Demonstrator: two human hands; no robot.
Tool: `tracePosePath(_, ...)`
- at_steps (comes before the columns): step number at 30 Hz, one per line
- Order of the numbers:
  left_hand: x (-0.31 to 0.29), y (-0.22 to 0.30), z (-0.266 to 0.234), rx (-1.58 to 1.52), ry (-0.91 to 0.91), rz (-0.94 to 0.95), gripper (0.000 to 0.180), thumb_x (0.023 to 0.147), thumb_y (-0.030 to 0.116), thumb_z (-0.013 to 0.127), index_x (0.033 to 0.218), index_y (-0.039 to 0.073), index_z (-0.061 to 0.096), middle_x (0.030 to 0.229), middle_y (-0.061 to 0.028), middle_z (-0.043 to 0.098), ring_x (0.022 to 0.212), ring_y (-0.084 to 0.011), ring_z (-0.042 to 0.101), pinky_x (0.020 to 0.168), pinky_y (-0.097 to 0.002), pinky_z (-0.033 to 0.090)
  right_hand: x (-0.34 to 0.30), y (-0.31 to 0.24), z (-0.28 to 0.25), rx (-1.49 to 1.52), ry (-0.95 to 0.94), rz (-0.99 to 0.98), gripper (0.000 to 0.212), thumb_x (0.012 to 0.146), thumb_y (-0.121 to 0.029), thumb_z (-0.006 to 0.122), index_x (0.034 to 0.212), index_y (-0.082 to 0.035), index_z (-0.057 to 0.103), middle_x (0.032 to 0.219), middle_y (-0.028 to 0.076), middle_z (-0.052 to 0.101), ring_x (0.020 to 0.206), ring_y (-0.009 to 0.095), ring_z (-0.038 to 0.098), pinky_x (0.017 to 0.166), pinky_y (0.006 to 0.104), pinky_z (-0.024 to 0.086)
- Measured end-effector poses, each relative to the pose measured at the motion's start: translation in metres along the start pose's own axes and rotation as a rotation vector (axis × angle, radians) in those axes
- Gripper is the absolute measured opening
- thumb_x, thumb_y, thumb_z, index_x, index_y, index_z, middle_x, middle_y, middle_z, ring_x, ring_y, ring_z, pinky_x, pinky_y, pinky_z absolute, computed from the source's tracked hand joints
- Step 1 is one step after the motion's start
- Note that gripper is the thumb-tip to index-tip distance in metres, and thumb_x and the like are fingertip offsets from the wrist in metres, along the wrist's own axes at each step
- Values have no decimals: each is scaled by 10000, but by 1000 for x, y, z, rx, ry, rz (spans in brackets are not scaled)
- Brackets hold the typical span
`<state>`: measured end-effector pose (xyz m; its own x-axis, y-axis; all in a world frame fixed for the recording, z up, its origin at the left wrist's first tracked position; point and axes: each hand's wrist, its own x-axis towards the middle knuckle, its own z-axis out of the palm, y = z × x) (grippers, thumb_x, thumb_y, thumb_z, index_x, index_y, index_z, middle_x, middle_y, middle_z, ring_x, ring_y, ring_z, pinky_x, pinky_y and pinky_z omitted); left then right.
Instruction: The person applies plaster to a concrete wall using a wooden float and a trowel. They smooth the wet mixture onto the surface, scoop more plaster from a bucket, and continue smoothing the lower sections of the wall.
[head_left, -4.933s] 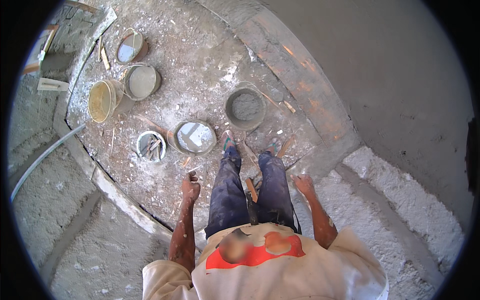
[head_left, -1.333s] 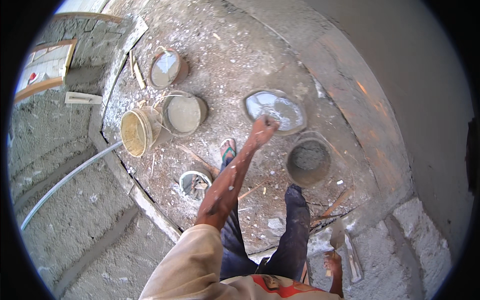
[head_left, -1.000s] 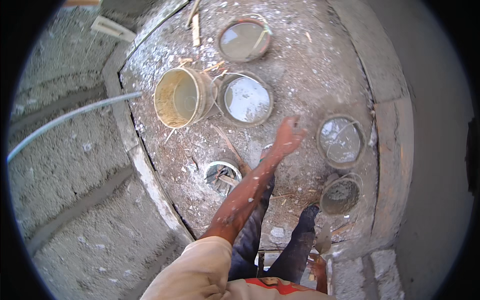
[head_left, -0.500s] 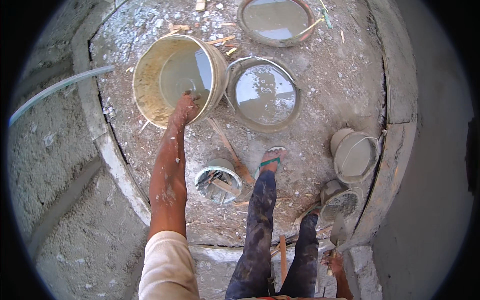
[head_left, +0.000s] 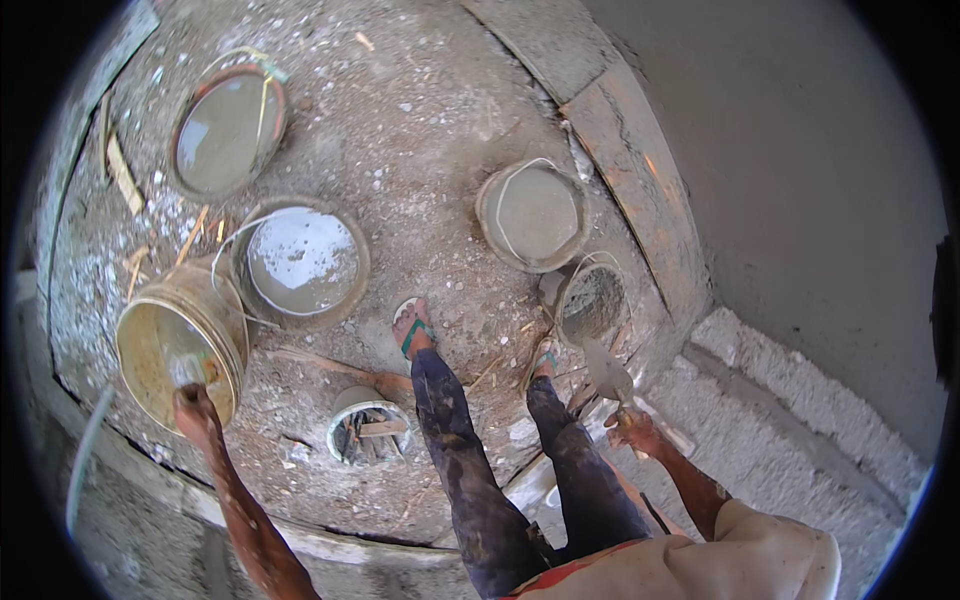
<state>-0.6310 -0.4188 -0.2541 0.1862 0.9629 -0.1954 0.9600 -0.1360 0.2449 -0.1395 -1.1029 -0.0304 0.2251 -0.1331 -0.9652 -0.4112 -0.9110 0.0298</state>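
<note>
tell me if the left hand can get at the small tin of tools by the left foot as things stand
Probably not without letting go first: the left hand is gripping the rim of the yellow bucket. The small tin stands apart on the floor to its right, nothing lying between them, so the way looks free.

Gritty concrete floor point(head_left: 420, 130), five buckets, wood scraps point(head_left: 125, 175)

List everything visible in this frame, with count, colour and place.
yellow bucket: 1, yellow, far left, tilted
grey buckets: 4, cement-caked, across the floor
small tub: 1, white, by the left leg, sticks inside
trowel: 1, grey, near the right bucket
wood scraps: several, tan, upper left
block wall: 1, grey, right
feet: 2, in green sandals
left hand: on the yellow bucket's rim
right hand: holds the trowel
</note>
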Motion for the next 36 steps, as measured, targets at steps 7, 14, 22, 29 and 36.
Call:
tracePosePath(7,-91,112,-131,176,187,387,103,856,-11,753,865,22,655,969,-127,717,832,-311,708,725,-407,568,-3,54,11,86,27,-160,258,893,-239,744,1074,-57,721,873,46,720,737,138,679,652,310,558)
tracePosePath(14,-216,295,-192,167,109,830,153,840,-82,714,872,40,627,976,-123,718,834,-318,695,738,-425,557,18,175,17,281,61,-272,173,928,-222,646,1005,-84,717,858,62,720,731,154,693,667,339,555)
tracePosePath(22,-395,491,-88,-187,-302,1213,137,814,-16,728,866,54,623,932,-119,678,814,-340,666,743,-451,528,12,350,26,58,352,-551,179,867,-232,709,982,-95,702,888,100,716,845,271,705,774,419,553)
tracePosePath(29,-530,590,50,-81,-614,1341,196,829,131,766,873,-7,633,924,-195,642,864,-413,655,759,-480,542,17,465,63,728,276,-285,135,881,-196,726,932,-84,668,751,-2,632,635,101,598,540,277,460)
tracePosePath(36,-590,620,109,-9,-738,1302,248,841,184,764,876,-28,642,946,-218,641,916,-438,663,787,-510,560,-5,491,73,1098,103,-145,120,850,-75,731,941,-87,654,801,20,630,653,119,596,542,280,448)
